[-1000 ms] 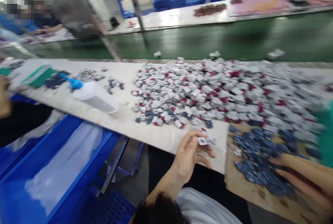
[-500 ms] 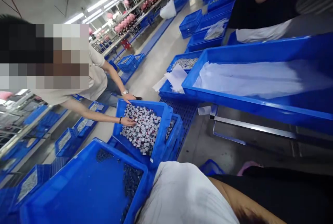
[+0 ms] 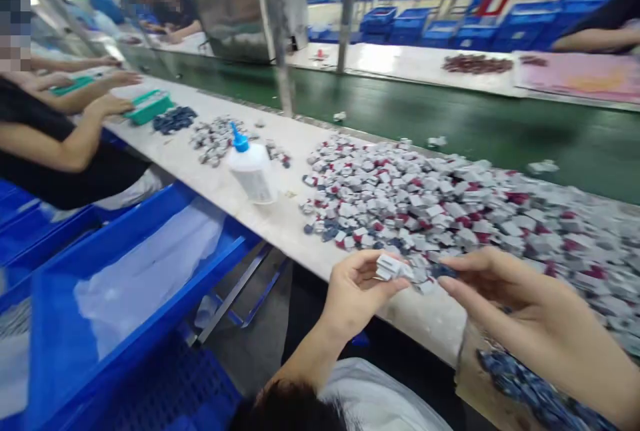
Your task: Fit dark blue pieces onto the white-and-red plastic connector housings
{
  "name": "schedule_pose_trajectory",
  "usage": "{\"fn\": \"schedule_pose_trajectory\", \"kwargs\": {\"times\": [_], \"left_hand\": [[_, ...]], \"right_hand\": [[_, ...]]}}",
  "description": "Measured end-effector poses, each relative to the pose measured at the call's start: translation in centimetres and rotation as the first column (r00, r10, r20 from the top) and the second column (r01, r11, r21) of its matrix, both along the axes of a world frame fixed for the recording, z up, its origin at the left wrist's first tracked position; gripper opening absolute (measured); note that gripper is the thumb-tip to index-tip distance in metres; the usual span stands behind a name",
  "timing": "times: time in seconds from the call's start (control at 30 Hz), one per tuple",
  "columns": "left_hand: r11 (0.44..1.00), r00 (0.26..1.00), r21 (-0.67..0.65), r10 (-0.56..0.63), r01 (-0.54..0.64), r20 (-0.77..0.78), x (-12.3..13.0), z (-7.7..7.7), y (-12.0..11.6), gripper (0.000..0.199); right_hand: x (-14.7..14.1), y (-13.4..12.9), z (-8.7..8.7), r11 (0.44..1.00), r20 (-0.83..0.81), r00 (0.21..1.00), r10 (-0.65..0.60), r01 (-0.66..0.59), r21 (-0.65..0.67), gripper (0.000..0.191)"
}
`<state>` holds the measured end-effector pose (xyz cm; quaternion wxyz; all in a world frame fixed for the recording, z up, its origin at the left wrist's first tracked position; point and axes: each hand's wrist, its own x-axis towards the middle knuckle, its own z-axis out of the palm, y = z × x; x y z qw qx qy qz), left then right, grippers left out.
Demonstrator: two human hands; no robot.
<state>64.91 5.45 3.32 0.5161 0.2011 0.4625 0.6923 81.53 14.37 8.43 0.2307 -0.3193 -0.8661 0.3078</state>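
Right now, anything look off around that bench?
Yes: a few white pieces lie out on the green conveyor belt, apart from the main heap of white-and-red parts on the white bench. They look like strays, possibly slid off the heap.

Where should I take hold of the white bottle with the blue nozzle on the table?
Grip the wide body of the white bottle from the near side, by the table edge. It stands upright, its body broad and smooth, its blue nozzle too narrow to hold. The small parts lie to its right and behind.
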Motion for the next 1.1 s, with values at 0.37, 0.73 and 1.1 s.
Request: {"fn": "schedule_pose_trajectory", "kwargs": {"times": [0.37, 0.73, 1.1], "left_hand": [[0.993, 0.977, -0.050, -0.114, 0.106, -0.182, 1.0, 0.7, 1.3, 0.029], [0.985, 0.912, -0.082, -0.171, 0.151, -0.373, 1.0, 0.2, 0.4, 0.019], [0.946, 0.790, -0.007, 0.267, -0.324, -0.552, -6.8, -2.1, -3.6, 0.034]], "right_hand": [[0.2, 1.7, -0.1, 0.974, -0.018, 0.974, 0.227, -0.227, -0.018, 0.007], [-0.8, 2.8, -1.4, 0.916, 0.077, 0.923, 0.378, -0.360, -0.176, 0.024], [-4.9, 9.2, 0.2, 0.937, 0.193, 0.919, 0.343, -0.321, -0.137, 0.044]]}}
